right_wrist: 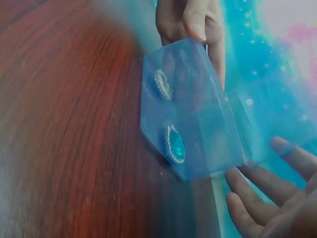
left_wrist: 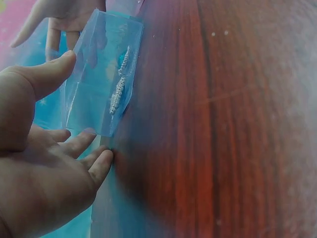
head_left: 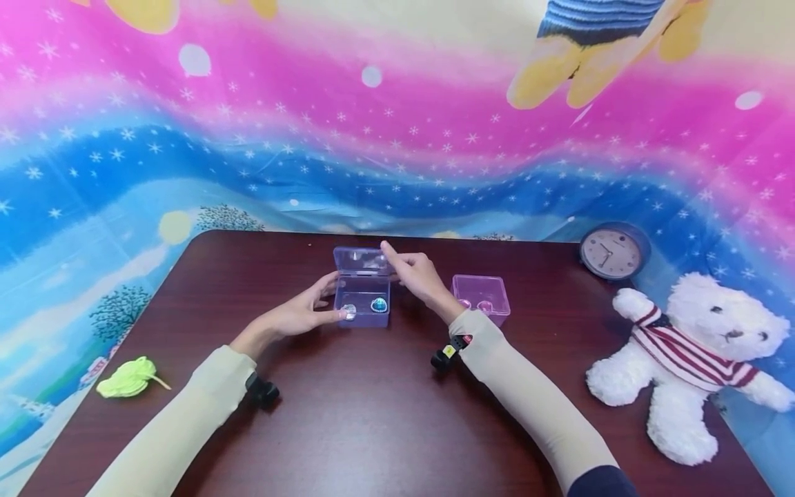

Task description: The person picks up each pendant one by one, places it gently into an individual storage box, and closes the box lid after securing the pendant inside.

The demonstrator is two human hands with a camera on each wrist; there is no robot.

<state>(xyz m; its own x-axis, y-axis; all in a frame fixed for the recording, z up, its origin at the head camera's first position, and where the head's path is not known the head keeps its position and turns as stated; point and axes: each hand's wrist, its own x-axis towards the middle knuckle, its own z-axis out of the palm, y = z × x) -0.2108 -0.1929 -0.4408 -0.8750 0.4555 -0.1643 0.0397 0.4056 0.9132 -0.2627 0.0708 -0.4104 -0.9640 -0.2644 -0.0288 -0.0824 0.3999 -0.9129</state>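
Note:
A clear bluish-purple plastic box [head_left: 361, 321] stands on the table with its hinged lid [head_left: 359, 260] raised. Inside lie a blue-gemmed ornament [head_left: 379, 304] with a silvery beaded rim and a paler, silvery ornament [head_left: 349, 312]. My left hand [head_left: 298, 314] holds the box's left end, thumb at the front corner and fingers along the side. At the other end is my right hand [head_left: 419, 275], one digit extended against the lid's right edge and the other fingers beside the box near the hinge. Both ornaments also show through the box wall [right_wrist: 198, 148] in the right wrist view.
A pink clear box [head_left: 487, 286] with pink round pieces inside stands right of my right hand. Further right are a round clock [head_left: 611, 252] and a white teddy bear [head_left: 689, 345]. A yellow-green leaf-shaped item [head_left: 127, 378] lies at the left edge of the dark table [head_left: 373, 428].

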